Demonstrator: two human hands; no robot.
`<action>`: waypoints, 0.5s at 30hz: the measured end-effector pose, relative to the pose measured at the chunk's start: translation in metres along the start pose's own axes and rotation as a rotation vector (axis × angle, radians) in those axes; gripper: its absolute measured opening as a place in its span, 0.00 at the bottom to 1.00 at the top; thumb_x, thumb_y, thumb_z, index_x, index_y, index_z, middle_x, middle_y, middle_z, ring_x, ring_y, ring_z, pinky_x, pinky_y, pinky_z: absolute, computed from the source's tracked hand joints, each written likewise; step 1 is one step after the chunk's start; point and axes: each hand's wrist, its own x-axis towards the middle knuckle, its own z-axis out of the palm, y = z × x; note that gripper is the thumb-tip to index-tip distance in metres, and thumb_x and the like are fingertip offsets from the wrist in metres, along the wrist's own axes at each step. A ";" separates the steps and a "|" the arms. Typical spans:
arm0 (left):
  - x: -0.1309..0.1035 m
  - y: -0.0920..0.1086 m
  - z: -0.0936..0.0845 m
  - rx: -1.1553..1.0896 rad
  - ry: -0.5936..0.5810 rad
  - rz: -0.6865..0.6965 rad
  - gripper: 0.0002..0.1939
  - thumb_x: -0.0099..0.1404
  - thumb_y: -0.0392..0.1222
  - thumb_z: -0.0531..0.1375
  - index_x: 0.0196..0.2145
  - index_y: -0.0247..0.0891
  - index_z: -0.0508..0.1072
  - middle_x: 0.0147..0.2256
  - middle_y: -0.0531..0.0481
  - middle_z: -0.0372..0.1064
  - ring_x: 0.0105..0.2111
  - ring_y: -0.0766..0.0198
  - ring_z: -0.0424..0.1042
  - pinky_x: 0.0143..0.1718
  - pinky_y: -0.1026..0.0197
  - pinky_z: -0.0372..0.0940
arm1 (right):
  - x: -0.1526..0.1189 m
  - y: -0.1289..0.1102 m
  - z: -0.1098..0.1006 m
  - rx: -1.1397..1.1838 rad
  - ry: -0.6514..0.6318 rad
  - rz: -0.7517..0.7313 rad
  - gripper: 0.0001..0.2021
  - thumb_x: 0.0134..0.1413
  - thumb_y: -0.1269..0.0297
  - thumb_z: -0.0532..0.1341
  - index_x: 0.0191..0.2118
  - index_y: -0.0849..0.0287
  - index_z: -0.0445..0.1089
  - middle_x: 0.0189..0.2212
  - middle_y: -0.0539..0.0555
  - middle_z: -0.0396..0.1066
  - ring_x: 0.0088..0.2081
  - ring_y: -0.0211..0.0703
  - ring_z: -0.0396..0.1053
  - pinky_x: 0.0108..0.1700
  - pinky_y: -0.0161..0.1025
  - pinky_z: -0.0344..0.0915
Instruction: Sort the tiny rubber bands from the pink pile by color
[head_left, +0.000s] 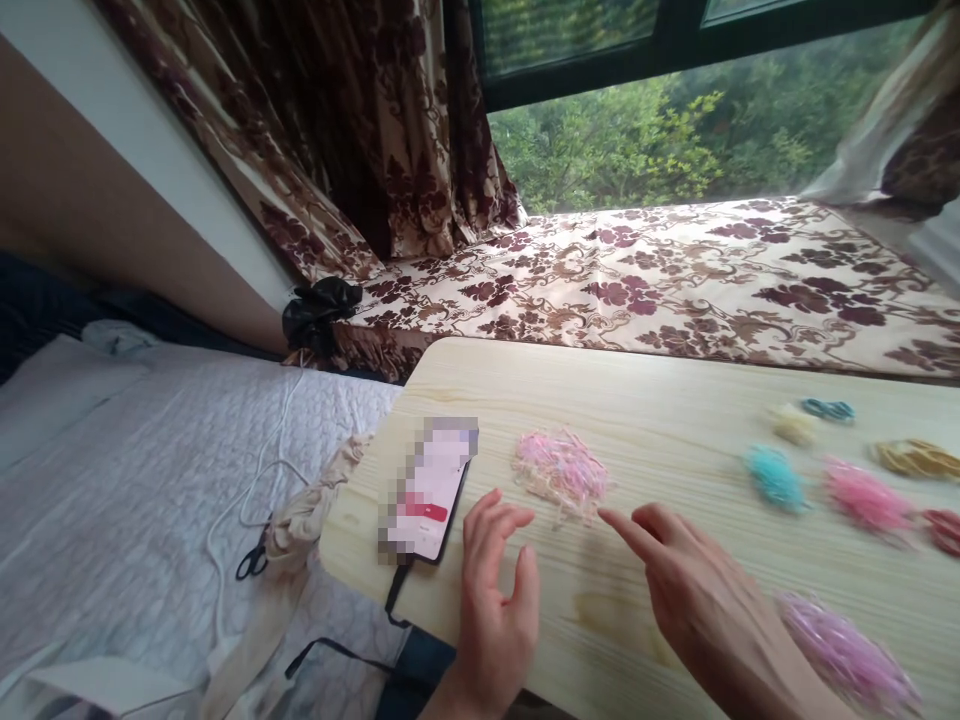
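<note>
A loose pile of thin pink and cream strands point(562, 470), perhaps small elastic bands, lies on the pale wooden table point(495, 375). Just below it my left hand point(495, 590) is raised, fingers bent and thumb apart, with nothing in it. From the right, my right hand point(690, 580) stretches its index finger to the pile's lower right edge; whether the tip touches is unclear. Its other fingers curl underneath and are partly hidden. A lilac bundle of strands point(847, 650) lies beside my right forearm. The phone point(435, 500), lit and partly pixelated, rests left of the pile.
Toward the right are a turquoise bundle point(776, 478), a pink bundle point(870, 500), tan bands point(919, 458), red bands point(943, 528), a cream clump point(793, 425) and blue bands point(828, 409). Scissors point(251, 563) and a white cable point(259, 470) lie on the bed point(172, 450) at left.
</note>
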 end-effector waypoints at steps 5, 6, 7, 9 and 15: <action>-0.001 0.001 -0.001 -0.016 -0.005 -0.014 0.15 0.68 0.31 0.53 0.49 0.41 0.71 0.54 0.43 0.68 0.62 0.53 0.61 0.59 0.46 0.63 | 0.011 0.002 -0.001 0.009 -0.037 -0.028 0.23 0.48 0.79 0.50 0.44 0.54 0.75 0.28 0.51 0.70 0.26 0.36 0.67 0.28 0.32 0.61; 0.000 0.001 -0.001 -0.016 -0.003 -0.016 0.15 0.68 0.31 0.53 0.50 0.41 0.71 0.54 0.42 0.68 0.62 0.53 0.61 0.59 0.45 0.63 | 0.010 0.002 -0.002 0.012 -0.045 -0.029 0.21 0.48 0.79 0.51 0.42 0.54 0.75 0.28 0.51 0.70 0.26 0.37 0.67 0.28 0.33 0.61; 0.000 0.002 -0.001 -0.015 -0.003 -0.020 0.16 0.68 0.31 0.53 0.50 0.41 0.71 0.54 0.42 0.68 0.62 0.53 0.61 0.59 0.45 0.63 | 0.009 0.002 -0.002 0.013 -0.048 -0.029 0.20 0.49 0.79 0.51 0.40 0.54 0.75 0.28 0.51 0.69 0.26 0.37 0.67 0.28 0.33 0.62; 0.000 0.003 -0.002 -0.010 -0.005 -0.022 0.16 0.67 0.31 0.53 0.50 0.41 0.71 0.54 0.43 0.68 0.62 0.52 0.61 0.59 0.45 0.63 | 0.005 0.004 -0.002 0.009 -0.040 -0.029 0.18 0.51 0.78 0.51 0.39 0.55 0.75 0.28 0.52 0.69 0.26 0.38 0.67 0.28 0.33 0.62; 0.002 0.004 -0.002 0.004 -0.023 -0.017 0.16 0.67 0.31 0.52 0.50 0.41 0.71 0.53 0.43 0.69 0.62 0.51 0.61 0.60 0.43 0.62 | 0.006 0.008 0.004 0.017 -0.021 -0.036 0.23 0.53 0.77 0.50 0.49 0.53 0.73 0.30 0.51 0.69 0.27 0.37 0.67 0.29 0.34 0.62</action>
